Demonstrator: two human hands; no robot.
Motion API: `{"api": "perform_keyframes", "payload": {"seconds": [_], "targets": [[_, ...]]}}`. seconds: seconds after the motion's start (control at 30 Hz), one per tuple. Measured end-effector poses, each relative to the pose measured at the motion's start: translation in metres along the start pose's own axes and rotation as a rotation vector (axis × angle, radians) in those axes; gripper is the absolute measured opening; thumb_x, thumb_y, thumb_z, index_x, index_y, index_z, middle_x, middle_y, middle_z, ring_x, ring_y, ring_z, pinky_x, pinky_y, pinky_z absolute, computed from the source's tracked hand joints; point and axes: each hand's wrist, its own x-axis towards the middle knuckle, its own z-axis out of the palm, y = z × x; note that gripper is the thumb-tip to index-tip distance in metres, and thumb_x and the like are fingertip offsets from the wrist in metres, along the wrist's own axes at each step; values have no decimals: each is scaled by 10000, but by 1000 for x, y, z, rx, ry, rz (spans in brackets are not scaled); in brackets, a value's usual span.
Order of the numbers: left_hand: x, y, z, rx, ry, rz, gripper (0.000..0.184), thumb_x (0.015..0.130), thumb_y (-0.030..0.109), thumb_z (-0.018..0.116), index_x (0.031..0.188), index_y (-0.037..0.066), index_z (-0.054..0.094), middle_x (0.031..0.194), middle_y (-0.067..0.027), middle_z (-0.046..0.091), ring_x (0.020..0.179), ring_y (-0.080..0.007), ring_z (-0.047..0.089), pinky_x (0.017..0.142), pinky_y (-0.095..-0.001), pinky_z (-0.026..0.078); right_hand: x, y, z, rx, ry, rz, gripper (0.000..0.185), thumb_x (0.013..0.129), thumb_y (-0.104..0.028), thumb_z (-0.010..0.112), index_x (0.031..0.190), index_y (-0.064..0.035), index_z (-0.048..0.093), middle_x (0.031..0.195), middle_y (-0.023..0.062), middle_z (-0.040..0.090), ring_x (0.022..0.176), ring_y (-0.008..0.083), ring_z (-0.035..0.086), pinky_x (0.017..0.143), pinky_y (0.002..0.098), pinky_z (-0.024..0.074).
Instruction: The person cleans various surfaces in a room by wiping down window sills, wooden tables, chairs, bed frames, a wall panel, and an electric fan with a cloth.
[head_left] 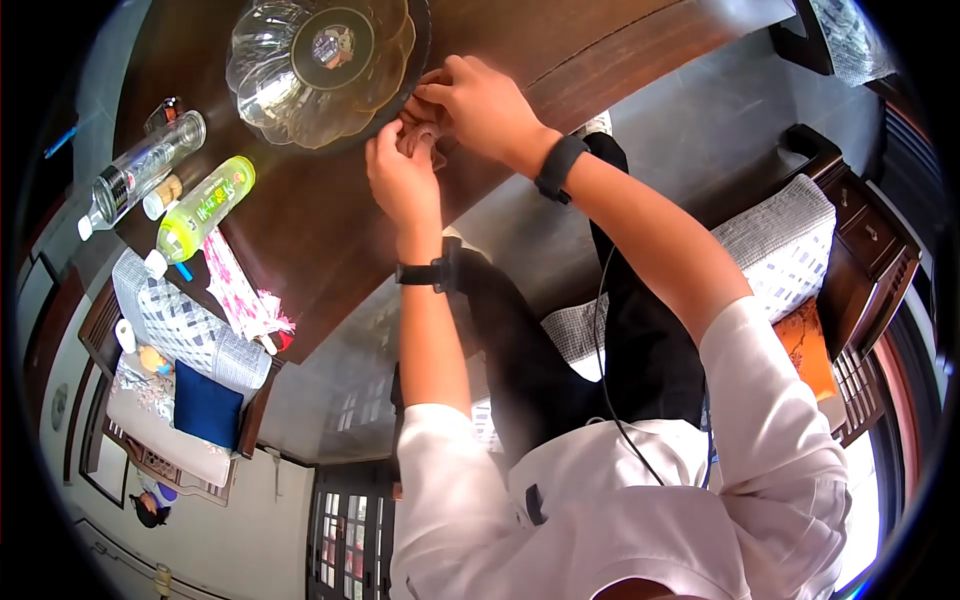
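Note:
My left hand point(405, 185) and my right hand point(485, 110) come together at the rim of a dark round base on the wooden table point(330, 230). Both hands have their fingers bent and pinched on a small, crumpled brownish-pink piece point(430, 140), which looks thin and soft. Its kind is not clear, and fingers cover part of it. Right beside my fingertips stands a clear scalloped bowl point(270, 100) on that dark base, with a round picture label at its centre. Each wrist wears a black band.
Left on the table are a clear bottle point(150, 165), a yellow-green drink bottle point(207, 212), a small cork-coloured item point(163, 197) and a pink-and-white folded fabric item point(240, 290). A dark cable point(610, 400) hangs over my lap. Cushioned wooden seats stand on both sides.

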Motion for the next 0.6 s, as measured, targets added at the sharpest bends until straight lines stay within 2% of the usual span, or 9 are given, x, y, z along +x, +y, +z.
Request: {"api": "perform_keyframes", "payload": {"seconds": [0.1, 0.2, 0.23, 0.33, 0.37, 0.47, 0.5, 0.6], "targets": [[13, -10, -5, 49, -27, -28, 408, 825, 171, 778, 1125, -75, 652, 1099, -223, 661, 925, -352, 683, 799, -401, 545, 12, -3, 5, -12, 29, -41, 211, 739, -147, 735, 950, -163, 736, 1000, 54, 631, 964, 261, 594, 847, 358, 529], [31, -23, -7, 15, -38, -33, 407, 837, 181, 776, 1120, -83, 649, 1063, -204, 677, 844, -308, 708, 722, -378, 576, 28, -7, 11, -70, 14, -47, 152, 775, -170, 699, 920, -159, 741, 997, 59, 630, 970, 261, 597, 843, 357, 528], [37, -29, -9, 172, 41, 206, 402, 855, 158, 761, 1132, -103, 630, 979, -177, 695, 737, -248, 717, 614, -343, 592, 33, -8, 12, -90, 7, -52, 138, 787, -179, 687, 912, -159, 742, 997, 61, 630, 972, 261, 598, 842, 356, 528], [53, -29, -10, -152, -40, -22, 392, 867, 128, 745, 1139, -122, 612, 911, -155, 702, 663, -201, 707, 534, -316, 583, 51, -7, 20, -109, 46, -87, 133, 804, -207, 671, 905, -168, 747, 1011, 63, 633, 991, 263, 602, 844, 356, 531], [57, -27, -8, -94, -3, -5, 383, 866, 113, 740, 1136, -127, 610, 883, -149, 705, 662, -193, 702, 547, -320, 585, 56, -6, 21, -136, 20, -75, 140, 808, -224, 671, 910, -181, 756, 1019, 61, 633, 1011, 261, 602, 860, 357, 532], [58, -5, 4, -325, 63, -112, 386, 866, 122, 747, 1131, -124, 613, 885, -140, 700, 668, -189, 697, 541, -320, 582, 70, 3, 18, -198, 32, -90, 155, 815, -232, 672, 933, -191, 763, 1027, 54, 634, 1025, 259, 602, 871, 355, 531], [62, -13, 16, -280, 103, -24, 383, 868, 130, 751, 1117, -128, 617, 906, -135, 689, 674, -182, 692, 529, -322, 579, 70, 6, 9, -214, 24, -90, 185, 819, -243, 676, 976, -199, 763, 1038, 48, 637, 1025, 250, 602, 877, 344, 528], [55, 20, 28, -115, 179, 96, 367, 847, 159, 770, 1120, -56, 654, 995, -189, 667, 686, -246, 697, 574, -320, 582, 65, 31, -7, -162, 110, -102, 264, 816, -256, 690, 1074, -234, 743, 1065, 35, 650, 1048, 258, 598, 911, 359, 513]]}}
